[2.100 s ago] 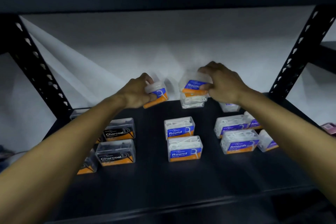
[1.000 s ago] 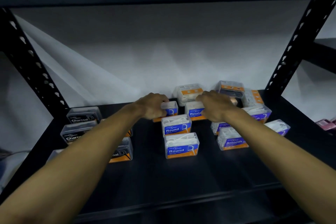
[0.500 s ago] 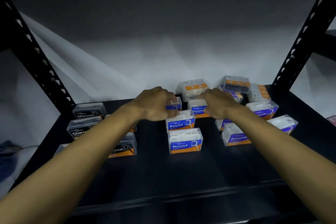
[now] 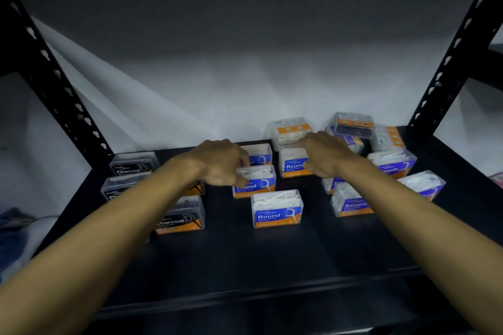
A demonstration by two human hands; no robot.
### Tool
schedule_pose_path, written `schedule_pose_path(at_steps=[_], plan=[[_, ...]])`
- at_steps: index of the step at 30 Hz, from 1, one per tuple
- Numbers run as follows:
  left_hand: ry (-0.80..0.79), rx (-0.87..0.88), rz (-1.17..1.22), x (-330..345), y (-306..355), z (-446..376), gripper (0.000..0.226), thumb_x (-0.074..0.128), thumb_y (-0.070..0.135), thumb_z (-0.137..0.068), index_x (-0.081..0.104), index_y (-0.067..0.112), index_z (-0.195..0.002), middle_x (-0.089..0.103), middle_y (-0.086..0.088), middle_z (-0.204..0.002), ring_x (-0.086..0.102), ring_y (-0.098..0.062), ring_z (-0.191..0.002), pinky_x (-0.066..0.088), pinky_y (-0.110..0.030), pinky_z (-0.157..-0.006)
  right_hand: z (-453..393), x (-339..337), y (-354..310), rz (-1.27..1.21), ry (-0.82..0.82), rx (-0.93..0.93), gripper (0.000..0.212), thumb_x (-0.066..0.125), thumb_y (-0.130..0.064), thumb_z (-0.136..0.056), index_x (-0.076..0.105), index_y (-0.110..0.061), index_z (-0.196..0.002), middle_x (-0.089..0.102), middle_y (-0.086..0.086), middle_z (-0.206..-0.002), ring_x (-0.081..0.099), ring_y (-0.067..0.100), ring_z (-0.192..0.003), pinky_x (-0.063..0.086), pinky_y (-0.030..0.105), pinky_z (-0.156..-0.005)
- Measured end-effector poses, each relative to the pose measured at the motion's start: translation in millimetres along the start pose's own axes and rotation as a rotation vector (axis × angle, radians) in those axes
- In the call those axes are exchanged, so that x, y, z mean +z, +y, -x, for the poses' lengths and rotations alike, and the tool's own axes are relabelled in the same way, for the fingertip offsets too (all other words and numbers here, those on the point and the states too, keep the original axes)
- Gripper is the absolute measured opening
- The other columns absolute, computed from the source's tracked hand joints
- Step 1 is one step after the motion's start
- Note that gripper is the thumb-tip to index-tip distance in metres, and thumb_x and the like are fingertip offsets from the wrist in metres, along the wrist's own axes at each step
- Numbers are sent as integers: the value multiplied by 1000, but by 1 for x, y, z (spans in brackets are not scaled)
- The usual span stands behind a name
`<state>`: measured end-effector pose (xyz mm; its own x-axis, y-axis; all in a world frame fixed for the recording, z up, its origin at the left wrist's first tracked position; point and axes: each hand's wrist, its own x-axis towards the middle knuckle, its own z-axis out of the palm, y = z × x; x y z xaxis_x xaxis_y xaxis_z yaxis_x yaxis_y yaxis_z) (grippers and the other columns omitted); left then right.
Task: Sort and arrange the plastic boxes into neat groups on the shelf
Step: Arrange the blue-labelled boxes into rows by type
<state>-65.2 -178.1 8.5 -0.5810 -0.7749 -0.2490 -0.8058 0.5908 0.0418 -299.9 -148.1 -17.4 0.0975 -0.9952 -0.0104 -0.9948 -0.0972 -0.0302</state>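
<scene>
Clear plastic floss boxes stand on a black shelf point(image 4: 245, 258). Blue "Round" boxes fill the middle: a front one point(image 4: 276, 209), a middle one point(image 4: 258, 182), a rear left one point(image 4: 260, 156) and a rear right one point(image 4: 291, 164). My left hand point(image 4: 220, 163) curls its fingers on the left end of the middle Round box. My right hand point(image 4: 324, 156) grips the top right of the rear right Round box. Black "Charcoal" boxes point(image 4: 182, 216) sit to the left, partly hidden by my left forearm. "Smooth" boxes point(image 4: 351, 202) sit to the right under my right forearm.
An untidy pile of mixed boxes point(image 4: 353, 124) lies at the back right against the white wall. Perforated black uprights stand at the left point(image 4: 54, 84) and right point(image 4: 449, 62). The shelf above hangs low overhead. The front strip of the shelf holds no boxes.
Both hands lowered their Round boxes onto the shelf behind the middle row. My left hand then shifted forward from the rear left box to the middle one, while my right hand stayed on its box.
</scene>
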Motion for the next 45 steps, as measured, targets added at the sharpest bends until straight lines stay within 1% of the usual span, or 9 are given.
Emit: schedule_pose_path(at_steps=[6, 9, 12, 16, 18, 23, 28, 39, 45], plan=[[-40, -25, -20, -2, -11, 4, 43, 64, 54, -85, 58, 32, -121, 62, 10, -120, 57, -13, -101, 47, -34, -86, -1, 1, -4, 0, 6, -18, 45, 61, -21, -85, 51, -18, -129, 55, 8, -123, 50, 27, -112, 40, 36, -82], [75, 14, -35, -5, -4, 6, 55, 56, 65, -85, 56, 31, -127, 61, 9, -122, 55, -13, -106, 46, -33, -84, 0, 0, -4, -5, 10, -9, 49, 62, -21, -85, 50, -20, -132, 55, 7, -124, 51, 26, -113, 37, 34, -79], [209, 139, -22, -9, 16, 14, 57, 52, 76, -78, 63, 34, -116, 61, 13, -113, 54, -10, -103, 47, -32, -82, 0, 0, -3, -14, 13, -3, 50, 62, -21, -85, 49, -21, -134, 56, 7, -123, 52, 26, -112, 37, 33, -77], [43, 237, -72, -4, 43, 22, 62, 62, 76, -70, 62, 33, -115, 63, 14, -103, 57, -10, -94, 49, -29, -78, 1, 1, -3, 5, 22, -10, 48, 63, -21, -85, 51, -19, -132, 56, 8, -121, 53, 26, -110, 37, 34, -76], [3, 255, -137, 1, 45, 20, 54, 64, 71, -73, 62, 33, -110, 64, 12, -97, 58, -12, -89, 47, -29, -74, 2, 1, -3, 3, 20, -12, 47, 62, -21, -86, 51, -19, -131, 56, 8, -121, 53, 26, -110, 37, 32, -76], [-23, 238, -170, 2, 33, 25, 39, 65, 62, -78, 64, 30, -102, 64, 11, -93, 58, -12, -84, 47, -29, -70, 3, 0, -2, 10, 15, -20, 47, 61, -20, -85, 51, -20, -131, 55, 7, -122, 51, 26, -111, 38, 34, -79], [-33, 197, -189, 3, 21, 34, 43, 64, 64, -79, 63, 31, -107, 64, 11, -98, 58, -11, -88, 51, -33, -79, 5, 0, -1, 13, 12, -27, 45, 57, -17, -85, 51, -21, -130, 55, 7, -122, 51, 26, -111, 38, 35, -78], [-12, 134, 1, -8, 17, 29, 54, 62, 76, -71, 63, 35, -107, 66, 19, -93, 58, -3, -86, 48, -26, -76, 12, -4, -1, -34, 2, -54, 44, 59, -16, -83, 54, -23, -127, 54, 5, -123, 48, 25, -114, 34, 32, -75], [-43, 192, -59, -2, 20, 28, 44, 71, 63, -73, 63, 36, -105, 63, 19, -90, 57, -4, -83, 48, -27, -74, 33, -25, 2, -59, 77, -65, 50, 57, -15, -82, 49, -26, -130, 49, -1, -130, 42, 21, -123, 41, 38, -93]])
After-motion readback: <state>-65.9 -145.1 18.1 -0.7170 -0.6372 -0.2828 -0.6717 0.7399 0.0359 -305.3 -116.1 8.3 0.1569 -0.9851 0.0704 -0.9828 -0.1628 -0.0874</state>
